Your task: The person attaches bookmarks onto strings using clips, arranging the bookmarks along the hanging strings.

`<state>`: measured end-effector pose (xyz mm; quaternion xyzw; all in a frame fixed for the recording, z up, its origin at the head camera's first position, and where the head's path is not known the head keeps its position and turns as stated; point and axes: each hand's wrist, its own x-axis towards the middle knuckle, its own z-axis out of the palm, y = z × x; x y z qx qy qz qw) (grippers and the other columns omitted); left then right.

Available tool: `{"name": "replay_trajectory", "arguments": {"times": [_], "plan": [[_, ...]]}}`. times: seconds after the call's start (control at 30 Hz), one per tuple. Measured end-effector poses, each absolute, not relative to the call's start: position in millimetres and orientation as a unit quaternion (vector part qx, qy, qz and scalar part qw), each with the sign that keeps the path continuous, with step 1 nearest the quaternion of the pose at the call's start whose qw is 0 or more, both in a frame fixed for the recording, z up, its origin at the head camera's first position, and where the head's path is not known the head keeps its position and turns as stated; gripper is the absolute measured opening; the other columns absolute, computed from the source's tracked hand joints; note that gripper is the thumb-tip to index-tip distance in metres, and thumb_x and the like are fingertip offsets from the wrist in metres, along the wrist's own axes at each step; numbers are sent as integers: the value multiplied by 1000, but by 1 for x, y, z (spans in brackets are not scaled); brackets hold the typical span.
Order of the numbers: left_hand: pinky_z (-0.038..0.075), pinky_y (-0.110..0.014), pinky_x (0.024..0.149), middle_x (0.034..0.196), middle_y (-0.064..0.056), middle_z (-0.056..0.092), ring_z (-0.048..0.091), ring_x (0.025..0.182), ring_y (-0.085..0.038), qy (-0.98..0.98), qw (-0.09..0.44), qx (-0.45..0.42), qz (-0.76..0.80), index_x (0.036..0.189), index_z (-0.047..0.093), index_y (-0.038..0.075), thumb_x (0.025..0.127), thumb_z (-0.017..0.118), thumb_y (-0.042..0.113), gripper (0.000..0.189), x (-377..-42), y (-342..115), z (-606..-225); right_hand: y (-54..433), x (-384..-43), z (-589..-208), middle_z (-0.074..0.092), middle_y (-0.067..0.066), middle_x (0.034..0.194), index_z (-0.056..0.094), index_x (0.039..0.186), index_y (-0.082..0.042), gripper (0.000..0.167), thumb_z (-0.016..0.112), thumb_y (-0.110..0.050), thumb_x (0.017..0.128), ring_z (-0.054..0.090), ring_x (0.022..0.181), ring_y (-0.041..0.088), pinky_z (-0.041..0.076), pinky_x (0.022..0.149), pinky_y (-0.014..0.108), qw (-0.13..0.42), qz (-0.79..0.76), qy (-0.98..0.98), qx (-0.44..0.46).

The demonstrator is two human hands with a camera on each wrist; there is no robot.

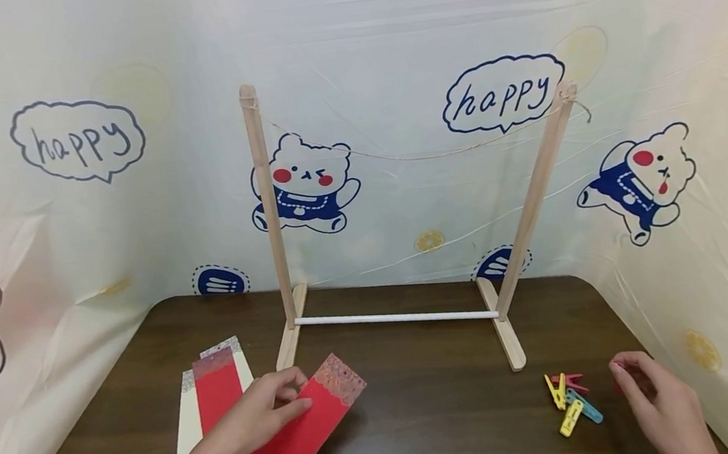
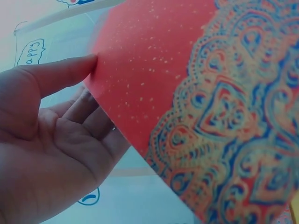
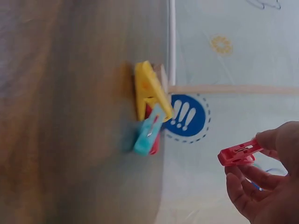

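My left hand (image 1: 266, 409) pinches a red paper strip (image 1: 302, 433) by its long edge, thumb on the near face. The strip has patterned ends and tilts up to the right; gold flecks (image 2: 141, 85) show on it in the left wrist view. In my right hand (image 1: 665, 399), at the table's right side, a red clothespin (image 3: 239, 153) is pinched between thumb and fingers. Left of that hand lies a small pile: a yellow clothespin (image 1: 571, 418), another yellow one (image 1: 557, 392), a blue one (image 1: 585, 406) and a red one (image 1: 573, 382).
Behind stands a wooden frame with a left post (image 1: 269, 207), a right post (image 1: 537, 201), a white rod (image 1: 396, 317) low between them and a sagging string (image 1: 423, 156) across the top. More strips, red (image 1: 216, 390) and cream (image 1: 187, 423), lie at left on the dark table (image 1: 425, 428).
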<state>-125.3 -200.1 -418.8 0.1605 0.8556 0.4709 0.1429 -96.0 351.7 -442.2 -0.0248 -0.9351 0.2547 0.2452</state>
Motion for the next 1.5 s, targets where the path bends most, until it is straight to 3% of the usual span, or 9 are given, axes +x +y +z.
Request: {"name": "replay_trajectory", "arguments": {"times": [0.37,0.63,0.77,1.0,1.5], "plan": [[58,-27,62,87,0,72,65,76,-18,865,59,108,487,105,60,8,90,74,15,22,-125,-200,-411,320,-98,-411,68,-4,82,68,103,-14,8,68,-14,95,61,70,-1,46,60,8,264,284,-921,41],[57,-26,62,85,0,72,64,74,-17,870,15,93,484,103,61,8,89,75,13,20,-125,-204,-406,301,-101,-399,70,2,94,64,126,-10,33,70,-19,95,58,75,-5,45,66,5,248,274,-928,49],[56,-26,61,83,2,71,62,73,-16,873,-2,95,478,102,61,9,90,74,14,18,-125,-208,-405,295,-103,-396,68,0,91,67,122,-6,33,74,-17,92,57,74,-4,46,63,7,245,271,-929,62],[59,-27,66,90,1,72,65,84,-17,876,-8,60,478,105,61,11,89,75,16,21,-125,-212,-399,285,-106,-390,67,-1,93,68,117,-11,34,80,-15,86,54,77,-2,47,51,18,237,263,-932,76],[57,-29,60,86,0,73,64,70,-15,869,-56,86,484,108,59,9,94,70,13,19,-130,-220,-378,270,-112,-375,70,-6,95,64,115,-15,31,78,-22,88,56,80,1,49,62,18,215,260,-938,83]]}}
